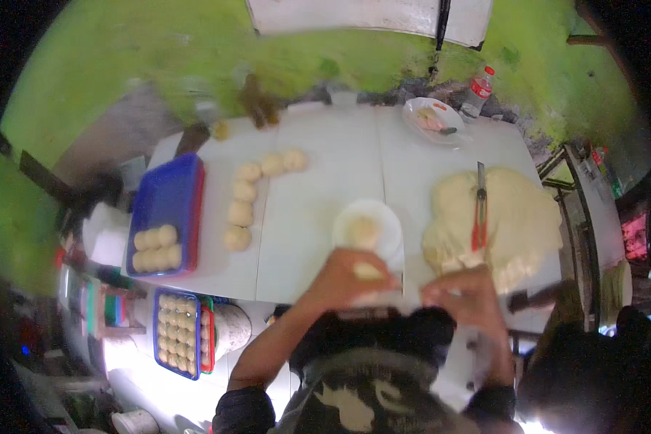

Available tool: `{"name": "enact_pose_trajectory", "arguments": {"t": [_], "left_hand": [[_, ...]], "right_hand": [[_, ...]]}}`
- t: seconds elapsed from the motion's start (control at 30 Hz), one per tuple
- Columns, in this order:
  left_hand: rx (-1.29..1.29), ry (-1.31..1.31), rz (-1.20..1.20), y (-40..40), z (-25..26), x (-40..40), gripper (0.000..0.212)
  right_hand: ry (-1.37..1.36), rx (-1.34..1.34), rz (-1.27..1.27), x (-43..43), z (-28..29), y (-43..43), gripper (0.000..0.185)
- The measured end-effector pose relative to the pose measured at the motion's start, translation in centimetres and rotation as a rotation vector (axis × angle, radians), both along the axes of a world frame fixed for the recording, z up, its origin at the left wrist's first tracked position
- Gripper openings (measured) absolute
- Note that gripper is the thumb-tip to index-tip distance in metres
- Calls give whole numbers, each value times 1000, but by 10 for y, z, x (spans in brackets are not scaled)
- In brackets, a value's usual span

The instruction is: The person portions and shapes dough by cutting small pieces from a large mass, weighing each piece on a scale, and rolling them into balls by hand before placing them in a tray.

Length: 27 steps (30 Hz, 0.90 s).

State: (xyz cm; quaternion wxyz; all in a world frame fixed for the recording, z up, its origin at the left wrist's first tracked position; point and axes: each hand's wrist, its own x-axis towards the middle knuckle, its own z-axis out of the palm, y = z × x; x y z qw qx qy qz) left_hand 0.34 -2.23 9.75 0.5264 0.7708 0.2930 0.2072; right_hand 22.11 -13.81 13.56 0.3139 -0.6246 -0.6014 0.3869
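Observation:
My left hand point(347, 279) is curled around a pale lump of dough point(368, 271), at the near rim of a white round dish point(393, 230). A blurred piece of dough point(364, 230) sits in that dish. To the right, my right hand point(464, 295) is by the near edge of a large dough mass point(510, 217). Its fingertips are bent towards each other, and blur hides whether anything is between them. A red-handled knife point(480, 211) lies across the top of the dough mass, blade pointing away from me.
Several dough balls point(242, 212) form a bent row on the white table point(314, 217). A blue tray point(165, 190) stacked on a red one holds more at left. Below, another filled blue tray point(176, 333) stands lower. A plate point(434, 122) and bottle point(477, 92) stand at the back.

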Motion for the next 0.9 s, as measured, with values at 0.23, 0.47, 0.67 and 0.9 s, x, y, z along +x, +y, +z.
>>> {"name": "enact_pose_trajectory", "arguments": {"t": [0.23, 0.47, 0.67, 0.9], "left_hand": [[-783, -1120, 622, 33, -12, -10, 47], [-533, -1019, 271, -87, -51, 84, 68], [-499, -1065, 282, -53, -10, 74, 78], [-44, -523, 426, -29, -11, 83, 37]], "right_hand": [[-1338, 260, -63, 57, -111, 27, 43], [-59, 527, -50, -56, -45, 27, 85], [-21, 629, -15, -73, -30, 10, 85], [-157, 643, -233, -45, -32, 44, 73]]}}
